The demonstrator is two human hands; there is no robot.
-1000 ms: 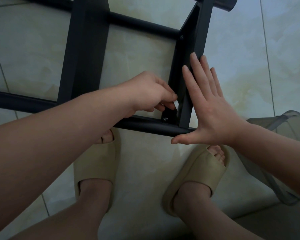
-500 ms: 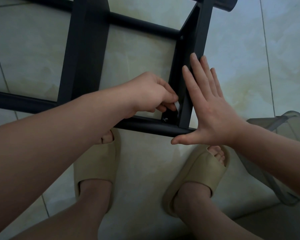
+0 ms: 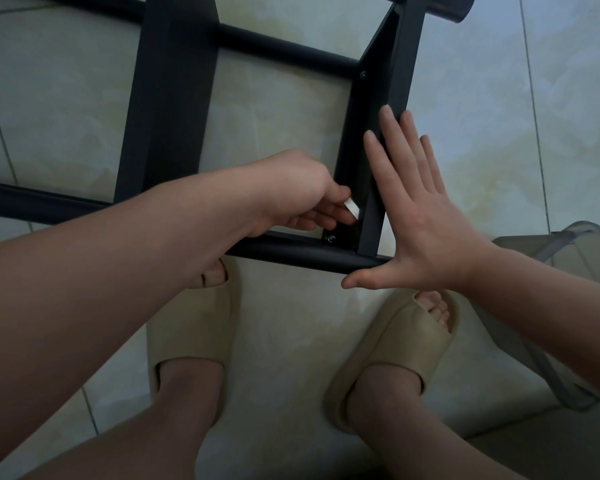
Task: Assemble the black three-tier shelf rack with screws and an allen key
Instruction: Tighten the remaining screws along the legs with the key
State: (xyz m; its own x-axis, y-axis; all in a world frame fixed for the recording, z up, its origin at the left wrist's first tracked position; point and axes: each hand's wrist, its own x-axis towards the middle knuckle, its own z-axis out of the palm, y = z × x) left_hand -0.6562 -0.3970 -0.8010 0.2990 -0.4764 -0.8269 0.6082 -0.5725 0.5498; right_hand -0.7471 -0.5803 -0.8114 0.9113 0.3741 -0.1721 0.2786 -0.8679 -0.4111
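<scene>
Tiles of the floor [image 3: 499,133] carry the black rack [image 3: 174,98], which lies flat in the upper half of the view; its near right corner is just in front of two beige slippers [image 3: 194,327].

At this corner an angle bar [image 3: 400,64] meets a round tube [image 3: 291,252], and a screw [image 3: 331,238] sits in the joint. A second screw [image 3: 363,74] shows at the far end of the same bar.

The left hand [image 3: 291,195] has curled fingers and pinches a small white piece [image 3: 352,207] just above the near screw. I judge this is the end of the allen key, but its shaft is hidden, so I cannot be sure.

The right hand [image 3: 420,216] is spread flat with straight fingers against the outer side of the angle bar, its thumb along the end of the tube. It holds nothing. I think it presses there so that the bar does not slide away from the tube while the screw is turned.

A grey see-through object [image 3: 548,258] stands at the right edge of the floor; I cannot tell what it is.
</scene>
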